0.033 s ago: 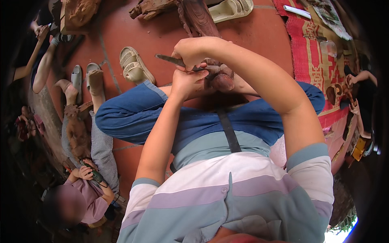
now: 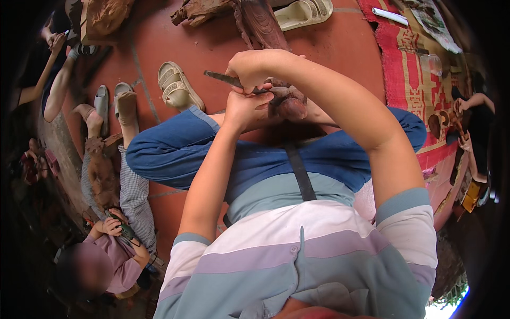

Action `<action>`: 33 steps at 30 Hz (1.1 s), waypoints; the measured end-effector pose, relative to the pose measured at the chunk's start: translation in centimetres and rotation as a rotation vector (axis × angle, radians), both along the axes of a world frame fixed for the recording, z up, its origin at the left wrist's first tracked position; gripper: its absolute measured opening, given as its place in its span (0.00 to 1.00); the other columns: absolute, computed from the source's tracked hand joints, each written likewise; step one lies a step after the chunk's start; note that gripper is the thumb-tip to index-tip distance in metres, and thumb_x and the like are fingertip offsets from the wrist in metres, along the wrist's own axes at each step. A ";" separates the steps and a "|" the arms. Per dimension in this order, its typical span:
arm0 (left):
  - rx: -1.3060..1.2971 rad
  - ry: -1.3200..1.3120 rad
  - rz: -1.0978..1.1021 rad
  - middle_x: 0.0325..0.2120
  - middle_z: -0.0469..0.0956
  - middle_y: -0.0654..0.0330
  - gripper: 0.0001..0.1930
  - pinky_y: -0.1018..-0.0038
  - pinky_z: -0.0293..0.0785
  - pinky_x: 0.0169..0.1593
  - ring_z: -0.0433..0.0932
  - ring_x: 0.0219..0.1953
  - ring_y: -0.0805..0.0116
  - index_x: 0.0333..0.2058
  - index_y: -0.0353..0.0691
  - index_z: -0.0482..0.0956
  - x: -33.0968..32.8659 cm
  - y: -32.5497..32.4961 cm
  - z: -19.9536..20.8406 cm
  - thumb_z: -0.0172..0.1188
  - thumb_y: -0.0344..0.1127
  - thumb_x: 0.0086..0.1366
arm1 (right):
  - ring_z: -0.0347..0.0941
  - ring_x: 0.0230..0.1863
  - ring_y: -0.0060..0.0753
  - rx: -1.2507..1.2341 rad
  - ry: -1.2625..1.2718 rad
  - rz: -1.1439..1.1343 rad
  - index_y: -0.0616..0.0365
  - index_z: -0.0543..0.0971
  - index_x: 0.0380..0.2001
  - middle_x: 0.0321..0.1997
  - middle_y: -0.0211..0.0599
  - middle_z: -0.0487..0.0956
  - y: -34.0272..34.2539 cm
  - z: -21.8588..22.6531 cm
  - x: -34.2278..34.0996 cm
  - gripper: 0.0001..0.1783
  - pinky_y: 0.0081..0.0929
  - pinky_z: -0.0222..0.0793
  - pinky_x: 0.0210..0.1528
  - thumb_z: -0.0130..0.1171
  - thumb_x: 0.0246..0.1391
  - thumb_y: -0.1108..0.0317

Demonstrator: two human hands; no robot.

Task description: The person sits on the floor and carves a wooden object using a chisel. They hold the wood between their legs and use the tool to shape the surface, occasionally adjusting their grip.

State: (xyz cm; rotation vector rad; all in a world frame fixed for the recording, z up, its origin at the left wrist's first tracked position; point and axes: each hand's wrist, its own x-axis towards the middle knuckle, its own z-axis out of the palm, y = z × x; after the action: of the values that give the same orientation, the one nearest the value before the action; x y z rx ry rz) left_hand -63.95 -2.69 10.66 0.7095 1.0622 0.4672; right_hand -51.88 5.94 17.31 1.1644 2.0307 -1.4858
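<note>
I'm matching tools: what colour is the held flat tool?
The flat tool looks dark grey where visible, best in the head view.

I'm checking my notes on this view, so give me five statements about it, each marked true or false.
1. The right hand grips a dark, narrow tool. True.
2. A cream sandal lies on the red floor, to the left of the hands. True.
3. The left hand is far away from the right. False: the left hand is close by the right, with its fingers at the tool.
4. The person's trousers are white. False: the trousers are blue.
5. The patterned mat is on the left of the picture. False: the patterned mat is on the right.
</note>
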 end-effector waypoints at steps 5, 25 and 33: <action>0.185 -0.096 -0.008 0.46 0.75 0.59 0.17 0.75 0.74 0.44 0.74 0.45 0.73 0.41 0.41 0.73 0.3 -1.8 -0.2 0.63 0.19 0.53 | 0.78 0.27 0.28 -0.124 0.084 -0.013 0.57 0.78 0.26 0.25 0.33 0.79 -1.4 1.0 1.0 0.08 0.26 0.73 0.28 0.61 0.37 0.75; 0.144 0.068 -0.055 0.43 0.76 0.60 0.20 0.76 0.76 0.39 0.77 0.40 0.73 0.47 0.39 0.72 0.3 -1.2 0.9 0.64 0.23 0.55 | 0.75 0.27 0.23 -0.128 0.231 -0.123 0.57 0.78 0.27 0.27 0.28 0.79 -0.7 -0.1 2.2 0.08 0.22 0.74 0.30 0.62 0.38 0.76; 0.118 0.101 0.035 0.37 0.77 0.61 0.14 0.78 0.73 0.37 0.76 0.38 0.75 0.40 0.33 0.75 1.4 -0.3 2.0 0.65 0.25 0.54 | 0.75 0.29 0.23 -0.034 0.214 -0.102 0.57 0.78 0.28 0.27 0.29 0.79 -0.4 -0.5 2.6 0.08 0.23 0.75 0.31 0.61 0.39 0.76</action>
State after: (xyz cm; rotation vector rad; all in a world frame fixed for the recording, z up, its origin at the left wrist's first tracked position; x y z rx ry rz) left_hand -62.58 -3.02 12.64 0.8264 1.1503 0.5322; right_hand -49.32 5.57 16.77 1.1548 2.1002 -1.7547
